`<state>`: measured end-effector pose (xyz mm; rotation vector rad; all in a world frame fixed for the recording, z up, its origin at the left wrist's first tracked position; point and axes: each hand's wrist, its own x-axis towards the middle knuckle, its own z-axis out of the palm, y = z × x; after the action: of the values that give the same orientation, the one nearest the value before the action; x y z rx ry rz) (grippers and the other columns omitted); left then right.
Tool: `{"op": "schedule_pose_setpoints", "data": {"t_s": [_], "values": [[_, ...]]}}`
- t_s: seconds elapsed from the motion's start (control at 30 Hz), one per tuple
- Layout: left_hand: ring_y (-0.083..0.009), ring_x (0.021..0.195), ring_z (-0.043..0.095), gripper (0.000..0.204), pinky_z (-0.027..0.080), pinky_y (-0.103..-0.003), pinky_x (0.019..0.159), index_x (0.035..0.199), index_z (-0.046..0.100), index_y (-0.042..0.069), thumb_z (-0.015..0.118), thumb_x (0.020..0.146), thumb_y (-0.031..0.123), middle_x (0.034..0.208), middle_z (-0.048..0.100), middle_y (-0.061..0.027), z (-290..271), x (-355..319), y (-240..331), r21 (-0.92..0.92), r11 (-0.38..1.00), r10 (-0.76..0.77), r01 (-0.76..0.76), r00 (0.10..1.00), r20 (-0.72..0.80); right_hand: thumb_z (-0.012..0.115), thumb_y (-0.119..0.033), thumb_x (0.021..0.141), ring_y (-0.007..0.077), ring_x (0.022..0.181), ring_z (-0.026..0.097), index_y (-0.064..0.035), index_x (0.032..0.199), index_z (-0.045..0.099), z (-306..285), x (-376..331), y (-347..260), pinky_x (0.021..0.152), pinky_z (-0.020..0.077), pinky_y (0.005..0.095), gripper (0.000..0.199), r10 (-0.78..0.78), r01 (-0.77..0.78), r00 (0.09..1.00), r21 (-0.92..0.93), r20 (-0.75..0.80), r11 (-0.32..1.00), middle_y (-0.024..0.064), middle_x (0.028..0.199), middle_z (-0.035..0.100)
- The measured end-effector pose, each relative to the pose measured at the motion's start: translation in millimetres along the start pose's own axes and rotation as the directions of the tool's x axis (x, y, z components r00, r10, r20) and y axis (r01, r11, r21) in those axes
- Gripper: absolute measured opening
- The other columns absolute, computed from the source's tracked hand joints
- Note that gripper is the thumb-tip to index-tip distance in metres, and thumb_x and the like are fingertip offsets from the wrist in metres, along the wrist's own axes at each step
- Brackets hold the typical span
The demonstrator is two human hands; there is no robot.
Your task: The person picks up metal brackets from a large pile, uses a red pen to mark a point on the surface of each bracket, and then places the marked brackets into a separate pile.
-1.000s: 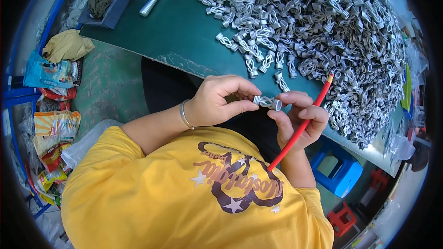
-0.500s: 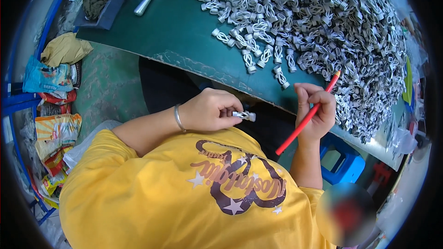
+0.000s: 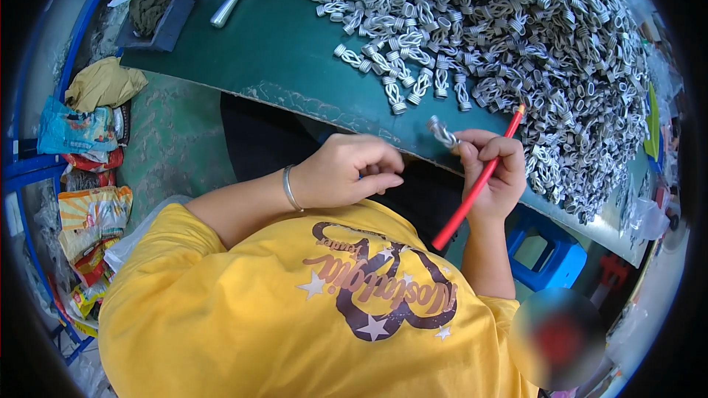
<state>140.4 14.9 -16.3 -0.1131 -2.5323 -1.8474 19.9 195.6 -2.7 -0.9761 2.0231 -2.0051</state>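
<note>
My right hand (image 3: 495,169) is closed round a red pencil-like stick (image 3: 476,193), which slants up to a tan tip. Between its thumb and forefinger it also pinches a small silver metal piece (image 3: 441,133), slightly blurred, with twisted loops and a ribbed end. My left hand (image 3: 350,169), with a bangle at the wrist, has its fingers curled in toward the thumb just short of the table edge. Whether anything is inside them is hidden. Beyond both hands, a large heap of similar silver pieces (image 3: 560,66) covers the right of the green table (image 3: 273,66).
A silver-handled tool (image 3: 234,1) lies at the table's far left, by a grey bin (image 3: 164,35) holding a dark cloth. Colourful packets (image 3: 94,214) line the left side. Under the table at right stands a blue stool (image 3: 553,258).
The silver piece in my left fingers no longer shows. My right hand has moved left and taken a piece from the near edge of the heap, keeping the red stick.
</note>
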Motion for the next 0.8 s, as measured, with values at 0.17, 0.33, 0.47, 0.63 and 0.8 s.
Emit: {"op": "schedule_pose_setpoints", "data": {"t_s": [0.17, 0.33, 0.47, 0.63, 0.8], "values": [[-0.0119, 0.073, 0.064, 0.038, 0.051, -0.022, 0.063, 0.11, 0.053, -0.004, 0.069, 0.076, -0.003, 0.086, 0.061, -0.0096, -1, 13, 22, -0.185, 0.97, 0.105, -0.156, 0.96, -0.261, 0.059, 0.003, 0.084, 0.0137, 0.07, 0.061, -0.0045, 0.082, 0.039, 12, -4, -21, 0.061, 0.0494, 0.0221, 0.021, 0.162, -0.186, 0.982, 0.339, 0.097, 0.922, 0.0173, 0.087, 0.063], [-0.0131, 0.075, 0.064, 0.031, 0.052, -0.023, 0.063, 0.106, 0.054, -0.006, 0.066, 0.077, -0.007, 0.088, 0.061, -0.0109, -2, 9, 22, -0.274, 0.95, 0.09, -0.146, 0.974, -0.206, 0.057, 0.005, 0.085, 0.0149, 0.071, 0.063, -0.0048, 0.083, 0.039, 13, -8, -19, 0.061, 0.0508, 0.0217, 0.021, 0.218, -0.272, 0.961, 0.426, 0.171, 0.863, 0.0189, 0.09, 0.062], [-0.0132, 0.074, 0.064, 0.026, 0.052, -0.022, 0.063, 0.1, 0.057, -0.006, 0.067, 0.076, -0.007, 0.087, 0.061, -0.0108, 0, 9, 25, -0.415, 0.89, 0.077, -0.186, 0.961, -0.267, 0.06, 0.009, 0.08, 0.0203, 0.083, 0.063, -0.0046, 0.083, 0.038, 13, -12, -3, 0.071, 0.0536, 0.0269, 0.026, 0.095, -0.184, 0.973, 0.457, 0.211, 0.87, 0.0208, 0.094, 0.061], [-0.0126, 0.074, 0.063, 0.023, 0.051, -0.021, 0.062, 0.096, 0.059, -0.005, 0.067, 0.075, -0.007, 0.089, 0.061, -0.0121, -8, 10, 25, -0.134, 0.948, 0.247, -0.287, 0.935, -0.255, 0.064, 0.011, 0.075, 0.0254, 0.087, 0.064, -0.005, 0.085, 0.036, 15, -12, 1, 0.072, 0.0546, 0.0299, 0.034, -0.075, 0.037, 0.99, 0.293, 0.119, 0.955, 0.022, 0.097, 0.058], [-0.0152, 0.077, 0.065, 0.021, 0.052, -0.022, 0.064, 0.097, 0.058, -0.006, 0.065, 0.077, -0.008, 0.093, 0.061, -0.0139, -5, 9, 21, -0.189, 0.96, 0.153, -0.206, 0.953, -0.262, 0.074, 0.008, 0.068, 0.0273, 0.085, 0.064, -0.0072, 0.089, 0.033, 9, -11, -1, 0.068, 0.0554, 0.0322, 0.048, -0.257, 0.249, 0.966, 0.18, 0.018, 0.952, 0.021, 0.098, 0.056]]}}
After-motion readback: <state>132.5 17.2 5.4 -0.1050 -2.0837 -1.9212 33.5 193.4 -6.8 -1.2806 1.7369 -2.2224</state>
